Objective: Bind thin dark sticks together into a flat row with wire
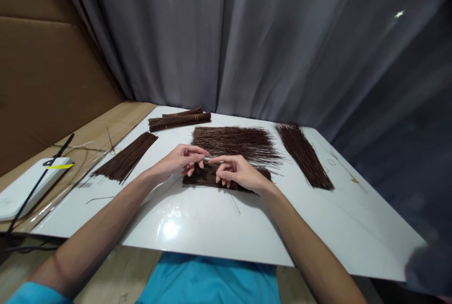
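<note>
My left hand [183, 159] pinches a small silvery object [207, 158], too small to name, between its thumb and fingers. Against the near end of that object rests the index fingertip of my right hand [240, 172]; its other fingers are curled in, and whether they hold a strand is hidden. Both hands hover over a dark brown bundle of thin, stiff strands [201, 179], partly covered by them. Just behind lies a wider spread of similar brown strands [233, 141], fraying out at its right end.
Tied brown bundles [180, 121] lie at the back left. Loose strand piles sit at left [127, 158] and right [305, 158] on the white table [212, 224]. A white device [31, 188] with a black strap stands far left; a grey curtain [219, 35] hangs behind.
</note>
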`<act>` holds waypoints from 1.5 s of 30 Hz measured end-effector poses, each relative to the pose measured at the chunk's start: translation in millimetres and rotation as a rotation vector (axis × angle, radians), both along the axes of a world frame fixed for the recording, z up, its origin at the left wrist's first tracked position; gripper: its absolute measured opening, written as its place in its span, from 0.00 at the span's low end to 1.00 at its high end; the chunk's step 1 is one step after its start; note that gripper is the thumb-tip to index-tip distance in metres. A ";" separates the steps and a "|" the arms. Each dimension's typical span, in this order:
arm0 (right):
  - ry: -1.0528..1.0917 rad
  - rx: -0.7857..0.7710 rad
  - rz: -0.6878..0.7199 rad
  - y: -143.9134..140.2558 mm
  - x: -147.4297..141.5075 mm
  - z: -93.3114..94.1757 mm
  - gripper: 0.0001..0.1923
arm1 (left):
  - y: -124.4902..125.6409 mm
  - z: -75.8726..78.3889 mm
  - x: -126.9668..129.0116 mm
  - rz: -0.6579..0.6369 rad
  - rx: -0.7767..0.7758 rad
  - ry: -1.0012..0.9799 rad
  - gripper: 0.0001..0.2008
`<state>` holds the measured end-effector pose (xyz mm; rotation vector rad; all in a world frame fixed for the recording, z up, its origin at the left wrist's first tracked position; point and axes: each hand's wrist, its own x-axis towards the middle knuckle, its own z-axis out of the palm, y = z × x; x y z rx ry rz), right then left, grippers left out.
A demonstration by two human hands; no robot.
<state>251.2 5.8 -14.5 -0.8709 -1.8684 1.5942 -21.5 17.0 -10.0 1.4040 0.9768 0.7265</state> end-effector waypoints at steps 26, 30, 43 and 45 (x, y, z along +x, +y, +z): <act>0.083 0.030 -0.245 3.1 -22.9 -21.2 0.15 | -2.7 -2.1 10.1 0.016 0.085 0.079 0.23; 0.134 0.042 -0.281 0.9 -28.4 -22.1 0.15 | -1.3 -4.8 9.8 -0.003 0.102 0.088 0.23; 0.274 -0.057 -0.331 -1.8 -30.9 -22.1 0.16 | -3.9 -1.0 10.5 -0.037 0.169 0.073 0.24; 0.263 -0.063 -0.335 -1.8 -30.7 -22.0 0.17 | -3.6 -1.1 9.3 -0.051 0.179 0.076 0.25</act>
